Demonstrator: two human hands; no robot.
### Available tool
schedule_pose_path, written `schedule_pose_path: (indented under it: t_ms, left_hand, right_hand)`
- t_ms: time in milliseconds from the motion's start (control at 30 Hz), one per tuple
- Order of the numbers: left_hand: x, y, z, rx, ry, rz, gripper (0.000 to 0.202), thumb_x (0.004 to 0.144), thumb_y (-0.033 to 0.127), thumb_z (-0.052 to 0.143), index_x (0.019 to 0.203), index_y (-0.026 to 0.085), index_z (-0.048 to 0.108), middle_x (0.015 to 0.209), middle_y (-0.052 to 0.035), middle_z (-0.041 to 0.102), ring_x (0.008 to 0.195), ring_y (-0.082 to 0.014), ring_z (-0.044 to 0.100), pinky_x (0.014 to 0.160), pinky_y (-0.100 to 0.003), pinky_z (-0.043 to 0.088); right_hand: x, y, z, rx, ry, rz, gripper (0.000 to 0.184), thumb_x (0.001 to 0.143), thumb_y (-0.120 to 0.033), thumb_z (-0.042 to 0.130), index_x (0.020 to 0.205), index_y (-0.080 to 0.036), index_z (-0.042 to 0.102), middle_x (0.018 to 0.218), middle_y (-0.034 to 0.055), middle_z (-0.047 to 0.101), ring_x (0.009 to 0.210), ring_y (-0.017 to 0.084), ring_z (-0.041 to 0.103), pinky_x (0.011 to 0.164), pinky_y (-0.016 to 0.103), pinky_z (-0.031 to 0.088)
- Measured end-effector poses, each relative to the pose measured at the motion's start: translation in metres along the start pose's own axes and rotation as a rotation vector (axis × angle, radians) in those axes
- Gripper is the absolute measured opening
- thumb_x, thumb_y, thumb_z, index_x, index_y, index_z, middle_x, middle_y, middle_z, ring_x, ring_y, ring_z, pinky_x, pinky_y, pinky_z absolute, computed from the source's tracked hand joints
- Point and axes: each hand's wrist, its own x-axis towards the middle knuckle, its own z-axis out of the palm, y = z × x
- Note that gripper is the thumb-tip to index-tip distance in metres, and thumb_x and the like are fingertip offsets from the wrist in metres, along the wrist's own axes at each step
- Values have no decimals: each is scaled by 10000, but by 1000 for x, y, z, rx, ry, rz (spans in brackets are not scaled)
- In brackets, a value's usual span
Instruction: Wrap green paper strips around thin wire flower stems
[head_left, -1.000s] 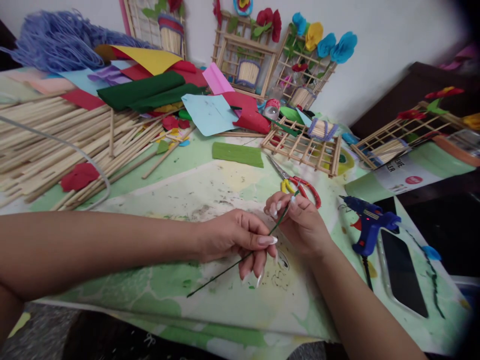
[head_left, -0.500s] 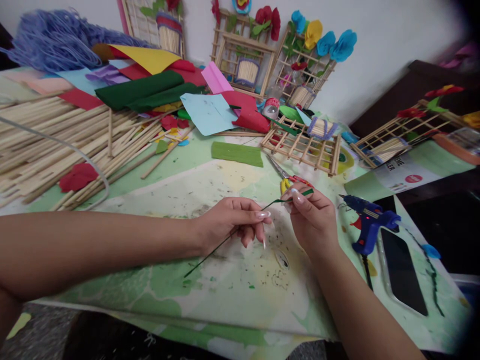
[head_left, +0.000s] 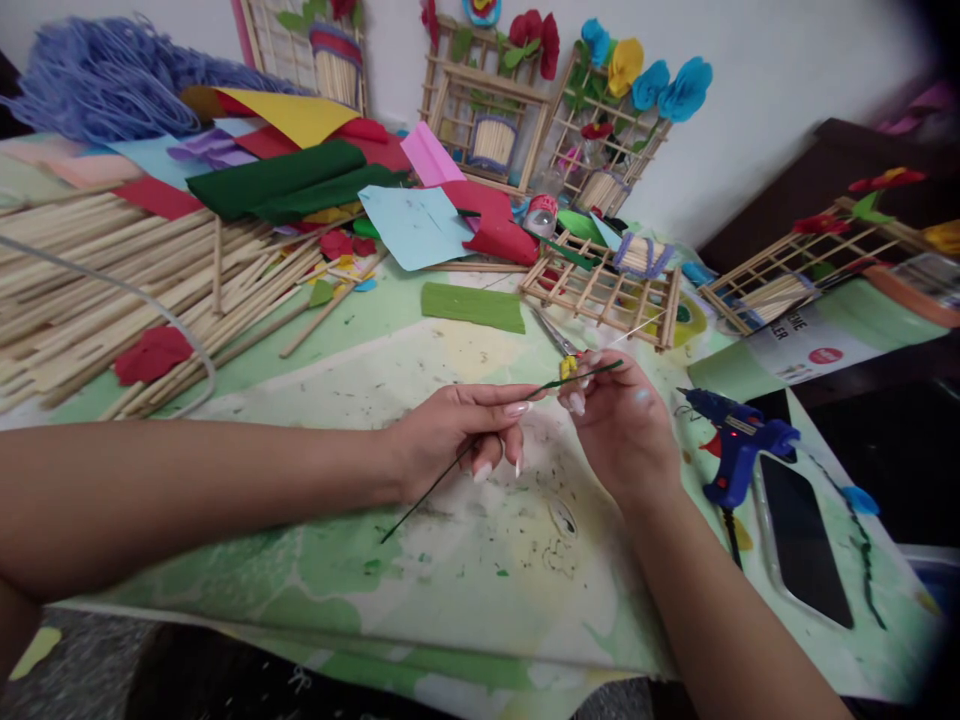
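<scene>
My left hand (head_left: 469, 430) pinches a thin dark green stem (head_left: 431, 497) between thumb and forefinger, with the other fingers curled below. From there the stem slants down left over the table and up right to my right hand (head_left: 626, 425). The fingers of my right hand are closed around its upper end, where narrow green paper shows along it. Just behind that hand, scissors (head_left: 555, 332) with yellow and red handles lie partly covered. A light green paper strip (head_left: 472, 307) lies flat beyond my hands.
On the right are a blue glue gun (head_left: 739, 440) and a phone (head_left: 802, 540). Wooden sticks (head_left: 97, 290) and coloured paper (head_left: 416, 225) cover the left and back. A stick lattice (head_left: 607, 290) lies ahead; lattices with paper flowers (head_left: 682, 90) lean on the wall.
My right hand has turned so its palm shows more, and its fingers have shifted slightly along the stem. The loose green strip now lies straighter, in line with the stem.
</scene>
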Motion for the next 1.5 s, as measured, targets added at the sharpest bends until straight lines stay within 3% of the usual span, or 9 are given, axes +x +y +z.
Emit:
schedule_pose_path:
  t_ms: [67, 133, 300, 400, 800, 1000, 1167, 1300, 1500]
  left_hand:
    - [-3, 3, 2, -47, -37, -34, 369, 854, 116, 508, 1212, 114, 600, 554, -13, 648, 311, -15, 424, 354, -125, 249]
    - [-7, 5, 5, -105, -105, -79, 378, 857, 110, 493, 1221, 121, 595, 541, -8, 637, 292, -11, 401, 341, -127, 219]
    - [-18, 6, 10, -201, -243, -199, 290, 862, 98, 461, 1072, 119, 659, 516, -13, 633, 251, -9, 373, 352, -132, 240]
    - [-20, 4, 11, -239, -267, -247, 235, 857, 89, 450, 939, 112, 668, 501, -22, 631, 239, -13, 363, 353, -131, 252]
    - [-22, 2, 13, -268, -295, -367, 361, 857, 57, 386, 1096, 55, 656, 465, -38, 615, 222, -9, 329, 363, -123, 282]
    - [-23, 1, 12, -252, -335, -345, 315, 847, 115, 473, 1103, 74, 653, 477, -28, 617, 229, -11, 329, 349, -126, 276]
    - [-20, -3, 12, -66, -182, -231, 351, 859, 213, 553, 1196, 133, 610, 579, -21, 667, 289, -30, 438, 317, -132, 228]
    - [-18, -6, 13, 147, -32, -106, 356, 839, 289, 616, 1169, 158, 637, 679, -28, 703, 382, -43, 531, 398, -146, 360]
    - [-18, -4, 13, 185, -36, -56, 334, 825, 374, 624, 1065, 147, 670, 836, -71, 731, 523, -82, 627, 509, -184, 428]
  right_hand:
    - [3, 1, -3, 77, 19, 59, 335, 704, -542, 686, 936, -301, 677, 812, 1, 546, 670, 136, 491, 629, 288, 446]
    - [4, 2, -7, 86, -28, 105, 324, 737, -485, 672, 1010, -311, 669, 842, 6, 563, 706, 141, 517, 649, 288, 460]
    - [-3, 2, -15, -25, -483, 108, 307, 734, -387, 710, 1017, -270, 723, 1018, 64, 638, 890, 194, 586, 775, 356, 489]
    - [-5, 0, -15, -109, -585, 41, 217, 784, -346, 678, 980, -283, 748, 985, 70, 674, 908, 198, 607, 811, 381, 495]
    - [1, -6, -21, -215, -624, -77, 147, 773, -323, 708, 910, -339, 760, 897, 49, 708, 837, 186, 627, 764, 405, 515]
    - [-3, -11, -16, -254, -566, -102, 105, 748, -303, 731, 843, -320, 770, 801, 45, 697, 745, 182, 619, 701, 403, 527]
    - [-9, -1, -8, -219, -351, -98, 43, 759, -231, 716, 736, -259, 740, 782, 27, 653, 733, 151, 600, 654, 324, 507]
    - [-13, 8, 2, -140, -183, 16, 141, 780, -196, 692, 647, -225, 654, 776, -1, 604, 732, 115, 566, 681, 279, 465]
    - [-13, 3, 4, -94, -181, 91, 149, 769, -268, 706, 652, -206, 640, 807, 9, 596, 697, 115, 538, 652, 285, 446]
